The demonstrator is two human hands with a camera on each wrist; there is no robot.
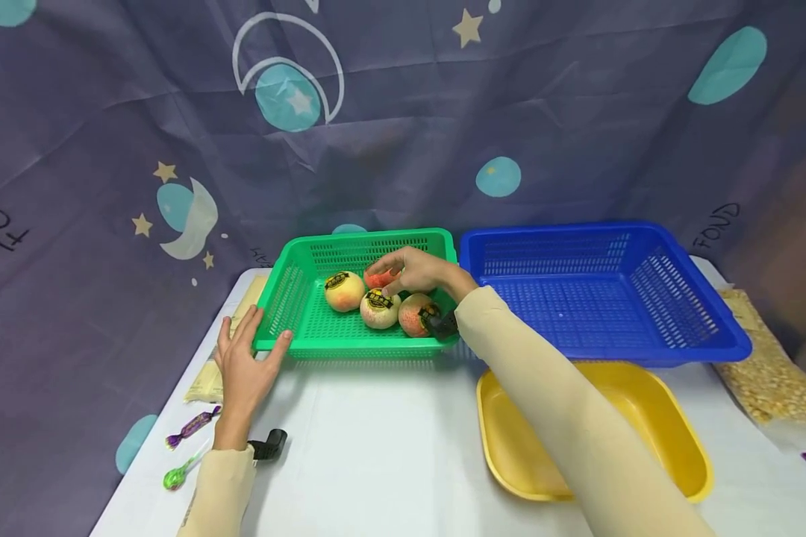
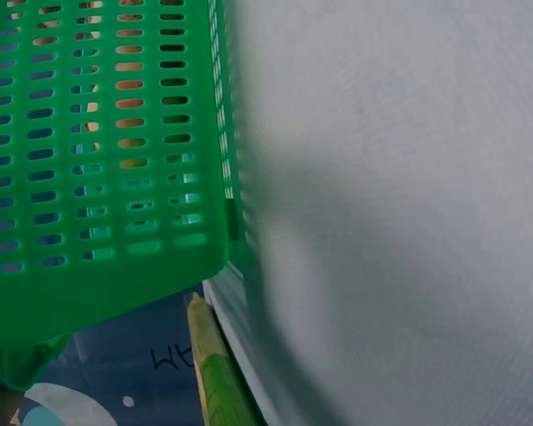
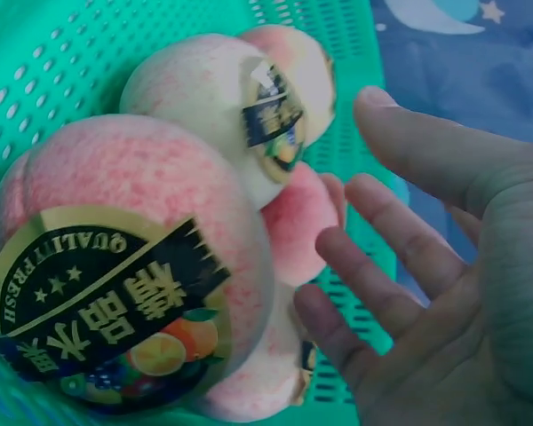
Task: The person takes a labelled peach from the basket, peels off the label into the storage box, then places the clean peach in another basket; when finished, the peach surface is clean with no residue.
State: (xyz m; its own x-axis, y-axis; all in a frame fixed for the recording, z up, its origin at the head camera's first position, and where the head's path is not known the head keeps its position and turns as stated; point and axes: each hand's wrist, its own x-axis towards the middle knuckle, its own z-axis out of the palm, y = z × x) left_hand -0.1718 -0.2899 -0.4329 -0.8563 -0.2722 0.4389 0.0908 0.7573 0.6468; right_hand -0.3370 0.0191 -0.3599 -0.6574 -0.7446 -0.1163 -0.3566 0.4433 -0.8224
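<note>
The green basket (image 1: 349,343) holds several peaches with black-and-gold labels. Among them are a yellowish peach (image 1: 344,291), a pale one (image 1: 380,309) and a pinkish one (image 1: 416,315). My right hand (image 1: 419,270) reaches in over a redder peach (image 1: 384,279). In the right wrist view, the right hand's fingertips are right at that red peach (image 3: 299,222), the thumb held apart; a large labelled peach (image 3: 133,257) fills the left. My left hand (image 1: 248,369) touches the basket's front left corner, fingers spread along the rim. The basket's slotted wall (image 2: 107,160) fills the left wrist view's upper left.
A blue basket (image 1: 557,306) stands right of the green one. In front of it sits a yellow tub (image 1: 520,462), partly under my right forearm. Bags lie at both edges, one with yellow grains (image 1: 772,380). A purple-wrapped candy (image 1: 193,426) and green lollipop (image 1: 175,477) lie at left.
</note>
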